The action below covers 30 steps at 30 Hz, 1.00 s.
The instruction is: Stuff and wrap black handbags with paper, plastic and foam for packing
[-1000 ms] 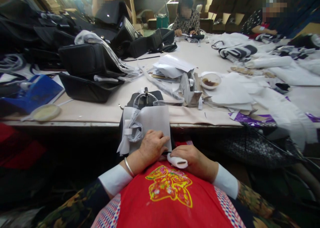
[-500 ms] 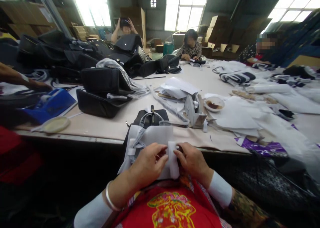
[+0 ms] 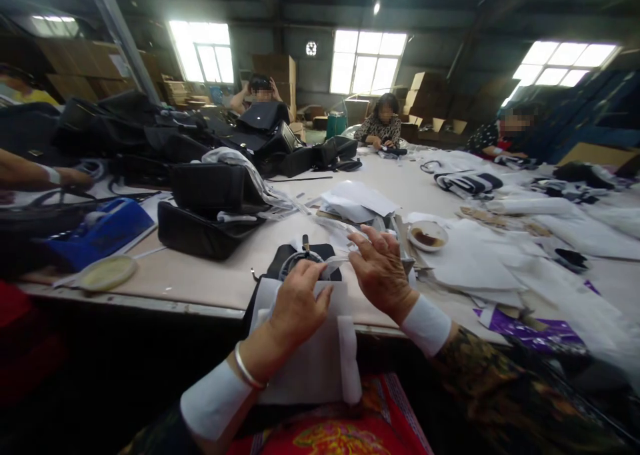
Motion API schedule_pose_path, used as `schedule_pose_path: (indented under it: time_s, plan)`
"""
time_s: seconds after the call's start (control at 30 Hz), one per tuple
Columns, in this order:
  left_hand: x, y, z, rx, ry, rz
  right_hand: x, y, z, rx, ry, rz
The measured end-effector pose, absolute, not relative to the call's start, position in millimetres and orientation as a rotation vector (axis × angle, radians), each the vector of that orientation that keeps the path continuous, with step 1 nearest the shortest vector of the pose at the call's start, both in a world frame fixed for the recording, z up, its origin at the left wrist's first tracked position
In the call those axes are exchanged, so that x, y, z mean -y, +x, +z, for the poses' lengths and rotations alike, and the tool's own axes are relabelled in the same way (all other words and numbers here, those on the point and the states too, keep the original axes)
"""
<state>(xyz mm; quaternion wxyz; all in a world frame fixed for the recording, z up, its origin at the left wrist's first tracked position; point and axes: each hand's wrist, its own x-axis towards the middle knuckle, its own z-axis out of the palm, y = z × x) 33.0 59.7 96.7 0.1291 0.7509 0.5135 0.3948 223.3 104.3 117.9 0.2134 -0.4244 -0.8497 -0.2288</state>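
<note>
A black bag (image 3: 305, 258) wrapped partly in white sheet material (image 3: 315, 355) lies over the near table edge and onto my lap. My left hand (image 3: 297, 305) rests on the top of the white sheet, fingers curled by the bag's wrapped handle (image 3: 300, 260). My right hand (image 3: 383, 272) is raised just right of it, fingers pinched on a thin clear plastic strip (image 3: 340, 260) that runs from the handle. A folded white flap (image 3: 349, 358) hangs along the sheet's right side.
Black bags (image 3: 210, 205) are stacked at left, beside a blue holder (image 3: 105, 232) and a round lid (image 3: 105, 273). A small bowl (image 3: 427, 236), white sheets (image 3: 480, 262) and purple paper (image 3: 530, 332) lie at right. Other people sit around the long table (image 3: 200, 282); an arm (image 3: 40, 175) reaches in from the left.
The view has tilted upward. Both hands moved from the sheet's lower edge at my lap up to the bag's handle. The right hand let the folded flap go and pinched the plastic strip.
</note>
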Motion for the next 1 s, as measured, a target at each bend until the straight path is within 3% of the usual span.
schedule_pose_path:
  time_s: [0.17, 0.27, 0.33, 0.43, 0.5, 0.57, 0.83, 1.0]
  plan:
    - [-110, 33, 111, -1.511, 2.335, 0.966, -103, 203, 142, 2.344, -0.904, -0.612]
    - [-125, 27, 107, -1.459, 2.206, 1.029, -102, 204, 145, 2.129, -0.954, -0.387]
    - [-128, 21, 103, -1.376, 2.074, 1.074, -104, 207, 141, 1.936, -1.13, -0.039]
    - [-126, 14, 98, -1.172, 2.03, 1.061, -115, 205, 135, 1.749, -1.248, 0.892]
    - [-124, 15, 100, -1.055, 2.122, 1.043, -126, 197, 140, 1.575, -1.088, 1.454]
    - [-123, 16, 105, -1.032, 2.21, 1.049, -138, 189, 157, 1.409, -0.867, 1.671]
    - [-140, 19, 120, -1.339, 2.317, 0.868, -136, 235, 290, 1.273, -0.488, 1.354]
    - [-157, 30, 113, -1.456, 2.298, 0.827, -104, 302, 337, 1.22, -0.473, 1.023]
